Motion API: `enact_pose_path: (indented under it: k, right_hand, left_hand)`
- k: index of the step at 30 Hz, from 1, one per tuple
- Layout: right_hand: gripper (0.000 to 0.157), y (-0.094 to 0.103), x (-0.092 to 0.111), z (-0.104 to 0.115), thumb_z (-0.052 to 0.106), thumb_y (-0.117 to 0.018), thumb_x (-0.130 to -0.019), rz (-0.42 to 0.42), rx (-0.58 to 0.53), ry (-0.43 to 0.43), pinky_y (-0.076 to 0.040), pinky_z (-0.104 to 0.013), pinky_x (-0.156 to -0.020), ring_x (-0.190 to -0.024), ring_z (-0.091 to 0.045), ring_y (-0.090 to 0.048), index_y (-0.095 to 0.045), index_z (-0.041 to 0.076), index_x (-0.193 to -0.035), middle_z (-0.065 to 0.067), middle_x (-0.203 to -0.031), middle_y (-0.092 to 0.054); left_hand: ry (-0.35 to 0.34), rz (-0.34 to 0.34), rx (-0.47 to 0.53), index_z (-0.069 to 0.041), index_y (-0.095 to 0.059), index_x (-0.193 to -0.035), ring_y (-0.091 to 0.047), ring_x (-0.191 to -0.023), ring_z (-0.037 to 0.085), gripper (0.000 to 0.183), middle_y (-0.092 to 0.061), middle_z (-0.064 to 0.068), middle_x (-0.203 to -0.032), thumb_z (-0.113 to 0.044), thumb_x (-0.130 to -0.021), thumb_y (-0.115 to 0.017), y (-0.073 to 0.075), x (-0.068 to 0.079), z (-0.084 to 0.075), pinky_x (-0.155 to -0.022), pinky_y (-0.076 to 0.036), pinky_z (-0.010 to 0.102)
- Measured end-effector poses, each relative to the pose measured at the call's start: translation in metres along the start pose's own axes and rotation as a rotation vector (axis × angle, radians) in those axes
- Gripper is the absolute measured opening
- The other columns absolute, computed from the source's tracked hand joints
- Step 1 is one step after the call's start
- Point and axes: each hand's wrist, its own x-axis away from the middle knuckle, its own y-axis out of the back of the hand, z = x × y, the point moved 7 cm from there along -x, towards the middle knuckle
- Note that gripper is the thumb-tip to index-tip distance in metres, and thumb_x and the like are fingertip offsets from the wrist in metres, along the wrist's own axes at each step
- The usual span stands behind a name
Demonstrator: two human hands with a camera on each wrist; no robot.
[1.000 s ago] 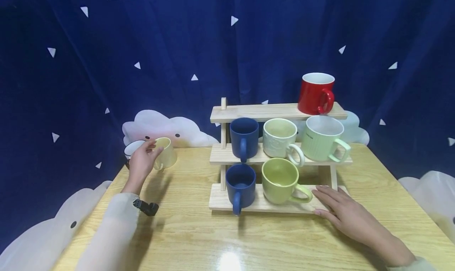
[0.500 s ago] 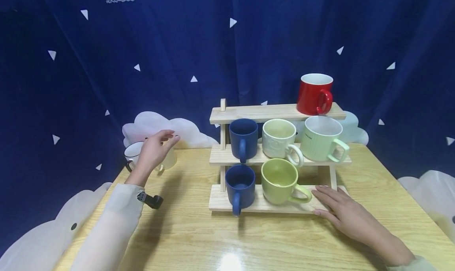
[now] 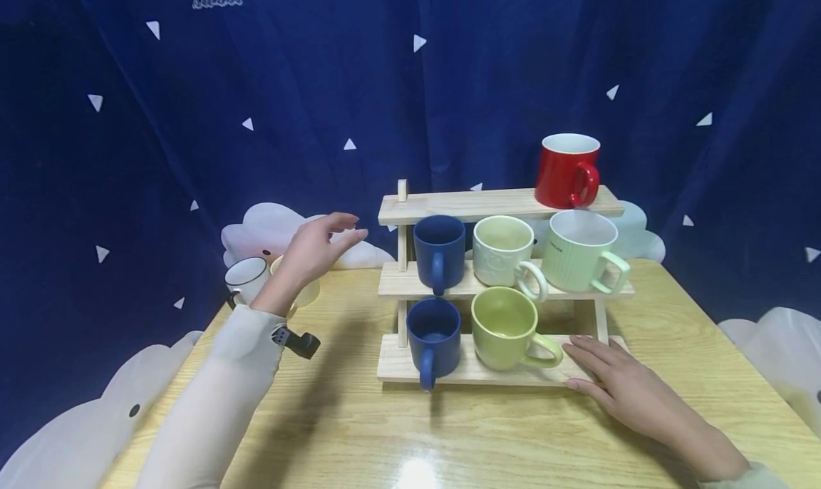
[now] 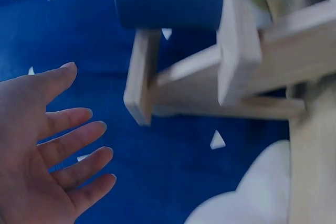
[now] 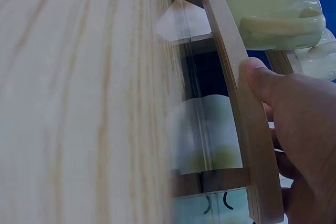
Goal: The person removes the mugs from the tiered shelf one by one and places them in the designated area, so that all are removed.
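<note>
The right grip [image 3: 625, 385] lies relaxed on the low shelf [image 3: 465, 366] of the rack [image 3: 462, 204]; a shove there could jolt the lime mug [image 3: 503, 332]. The left grip [image 3: 321, 246], loose and empty, hangs left of it; swung right, it could clip the upper blue mug [image 3: 442, 252]. The rack stands on the bench [image 3: 359, 432]: pale wood, three tiers, red mug [image 3: 564, 175] on top.

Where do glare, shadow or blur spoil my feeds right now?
Head view: a white glare spot sits on the table at the picture's bottom edge, and a soft shadow falls to the right of the left sleeve; left wrist view: dim, with the rack and blue mug blurred; right wrist view: the wood surface filling the left blurs along its right edge.
</note>
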Motion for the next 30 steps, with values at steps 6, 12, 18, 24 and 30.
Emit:
enact_pose_path:
  k: [6,12,18,24,30]
  right_hand:
    - [0.053,0.001,-0.001,0.0,0.034,-0.072,-0.089,-0.015,0.005,0.015,-0.024,-0.042,-0.116,-0.124,-0.034,-0.05,-0.059,0.01,-0.134,-0.01,-0.136,-0.056]
    - [0.053,0.003,-0.003,0.0,0.034,-0.072,-0.088,-0.018,0.0,0.015,-0.021,-0.038,-0.117,-0.123,-0.034,-0.051,-0.06,0.01,-0.134,-0.009,-0.136,-0.056]
    - [0.053,0.002,-0.001,0.0,0.034,-0.072,-0.088,-0.013,-0.008,0.004,-0.008,-0.029,-0.119,-0.124,-0.034,-0.05,-0.06,0.009,-0.133,-0.01,-0.135,-0.056]
    - [0.053,0.001,0.0,0.0,0.036,-0.071,-0.09,0.002,0.006,-0.008,-0.011,-0.032,-0.119,-0.124,-0.034,-0.05,-0.06,0.01,-0.134,-0.009,-0.137,-0.055]
    - [0.052,0.0,0.001,-0.001,0.037,-0.07,-0.09,0.011,0.011,-0.017,-0.02,-0.04,-0.117,-0.125,-0.034,-0.049,-0.059,0.011,-0.135,-0.008,-0.138,-0.055]
  left_hand:
    - [-0.043,0.023,0.002,-0.012,-0.061,-0.132,-0.056,-0.118,0.027,0.054,-0.062,0.007,-0.13,-0.051,-0.094,-0.06,-0.005,-0.012,-0.031,-0.099,-0.045,0.046]
    - [-0.078,0.026,0.003,-0.014,-0.062,-0.131,-0.056,-0.119,0.025,0.051,-0.064,0.006,-0.127,-0.048,-0.093,-0.063,-0.011,-0.023,-0.057,-0.1,-0.045,0.042]
    - [-0.139,0.058,-0.004,-0.015,-0.063,-0.13,-0.056,-0.119,0.023,0.052,-0.064,0.003,-0.126,-0.051,-0.094,-0.06,-0.021,-0.033,-0.087,-0.099,-0.045,0.041]
    - [-0.182,0.087,-0.016,-0.018,-0.062,-0.13,-0.055,-0.119,0.021,0.051,-0.065,0.001,-0.124,-0.052,-0.093,-0.06,-0.034,-0.043,-0.114,-0.098,-0.045,0.038]
    - [-0.204,0.106,-0.02,-0.018,-0.062,-0.131,-0.055,-0.118,0.019,0.05,-0.065,0.0,-0.122,-0.052,-0.094,-0.059,-0.044,-0.05,-0.135,-0.099,-0.045,0.037]
